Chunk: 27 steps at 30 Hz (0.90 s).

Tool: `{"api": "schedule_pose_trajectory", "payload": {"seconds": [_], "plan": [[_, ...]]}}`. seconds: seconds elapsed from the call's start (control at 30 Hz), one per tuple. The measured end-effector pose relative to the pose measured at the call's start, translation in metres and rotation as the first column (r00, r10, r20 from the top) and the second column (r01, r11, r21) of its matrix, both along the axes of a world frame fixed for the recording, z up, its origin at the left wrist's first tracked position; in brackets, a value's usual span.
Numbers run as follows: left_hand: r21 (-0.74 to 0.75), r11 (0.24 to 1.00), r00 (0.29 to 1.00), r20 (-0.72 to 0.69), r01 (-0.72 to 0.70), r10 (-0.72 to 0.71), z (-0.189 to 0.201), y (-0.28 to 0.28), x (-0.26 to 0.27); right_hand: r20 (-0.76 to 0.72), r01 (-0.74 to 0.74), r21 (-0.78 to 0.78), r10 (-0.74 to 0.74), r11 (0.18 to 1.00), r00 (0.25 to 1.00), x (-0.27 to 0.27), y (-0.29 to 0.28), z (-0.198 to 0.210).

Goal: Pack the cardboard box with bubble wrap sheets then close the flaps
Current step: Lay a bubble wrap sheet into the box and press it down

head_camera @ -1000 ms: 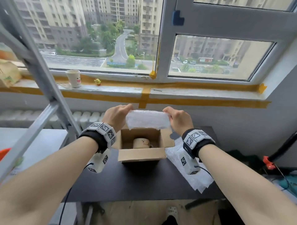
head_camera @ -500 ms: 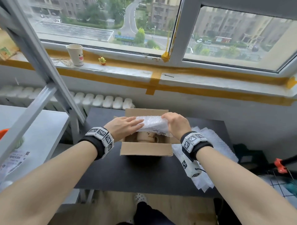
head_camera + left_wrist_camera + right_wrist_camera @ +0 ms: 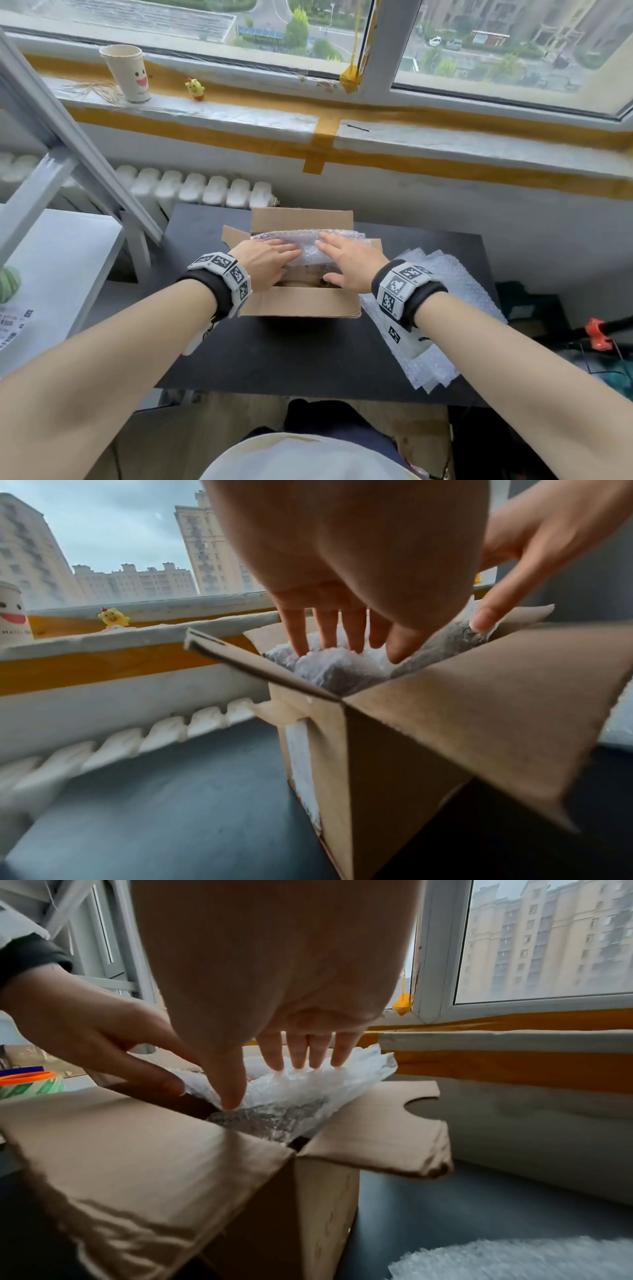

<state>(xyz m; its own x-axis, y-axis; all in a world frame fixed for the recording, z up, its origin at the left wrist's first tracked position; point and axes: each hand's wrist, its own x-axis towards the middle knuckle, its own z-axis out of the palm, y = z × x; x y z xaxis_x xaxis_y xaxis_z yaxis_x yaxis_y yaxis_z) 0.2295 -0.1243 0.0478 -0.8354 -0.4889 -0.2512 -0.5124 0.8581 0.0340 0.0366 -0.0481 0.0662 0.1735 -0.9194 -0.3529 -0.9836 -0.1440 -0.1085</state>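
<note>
Pressing with straight fingers, nothing gripped: left hand (image 3: pixel 265 262) and right hand (image 3: pixel 349 262) flat on a bubble wrap sheet (image 3: pixel 308 245), pushing it down into the cardboard box (image 3: pixel 301 301). Sheet bunched inside, one edge poking above the rim on the box's right side. All four flaps splayed outward. Something brownish under the sheet, too hidden to identify. Box near the middle of the black table (image 3: pixel 274 356), toward its far edge. More bubble wrap stacked (image 3: pixel 455 301) along the table's right edge, just beside the box.
</note>
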Motion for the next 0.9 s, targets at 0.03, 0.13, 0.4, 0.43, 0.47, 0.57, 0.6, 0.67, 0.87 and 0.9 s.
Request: {"api": "schedule_pose_trajectory", "payload": {"seconds": [0.03,0.13,0.4,0.43,0.47,0.57,0.6,0.67,0.87,0.9], "plan": [[0.013,1.000,1.000,-0.002,-0.019,0.019,-0.001,0.000,-0.001,0.014,0.009,0.030,-0.010,1.000,1.000,0.001,-0.002,-0.002],[0.055,0.996,0.997,0.018,-0.070,0.069,-0.003,-0.001,-0.006,0.040,0.017,0.077,-0.020,0.997,0.999,0.003,-0.007,-0.004],[0.180,0.962,0.979,0.016,-0.203,0.203,-0.011,-0.001,-0.014,0.055,0.023,0.181,-0.033,0.983,0.998,0.007,-0.012,-0.010],[0.192,0.958,0.977,0.013,-0.212,0.214,-0.013,-0.001,-0.014,0.062,0.024,0.203,-0.037,0.979,0.997,0.008,-0.013,-0.011],[0.206,0.953,0.974,0.010,-0.224,0.227,-0.015,-0.001,-0.014,0.069,0.026,0.229,-0.043,0.973,0.997,0.010,-0.015,-0.011],[0.240,0.935,0.965,0.021,-0.260,0.263,-0.024,-0.005,-0.015,0.063,0.062,0.307,-0.085,0.950,0.994,0.016,-0.023,-0.012],[0.250,0.929,0.961,0.031,-0.274,0.275,-0.026,-0.005,-0.016,0.059,0.080,0.329,-0.105,0.941,0.993,0.017,-0.026,-0.013],[0.275,0.912,0.952,0.056,-0.304,0.301,-0.029,-0.006,-0.020,0.045,0.130,0.375,-0.158,0.918,0.986,0.019,-0.032,-0.017],[0.299,0.898,0.946,0.080,-0.322,0.313,-0.023,-0.006,-0.024,0.038,0.215,0.425,-0.254,0.879,0.966,0.021,-0.039,-0.014],[0.280,0.909,0.950,0.050,-0.310,0.309,-0.021,-0.005,-0.021,0.048,0.212,0.424,-0.255,0.881,0.966,0.020,-0.038,-0.012]]}}
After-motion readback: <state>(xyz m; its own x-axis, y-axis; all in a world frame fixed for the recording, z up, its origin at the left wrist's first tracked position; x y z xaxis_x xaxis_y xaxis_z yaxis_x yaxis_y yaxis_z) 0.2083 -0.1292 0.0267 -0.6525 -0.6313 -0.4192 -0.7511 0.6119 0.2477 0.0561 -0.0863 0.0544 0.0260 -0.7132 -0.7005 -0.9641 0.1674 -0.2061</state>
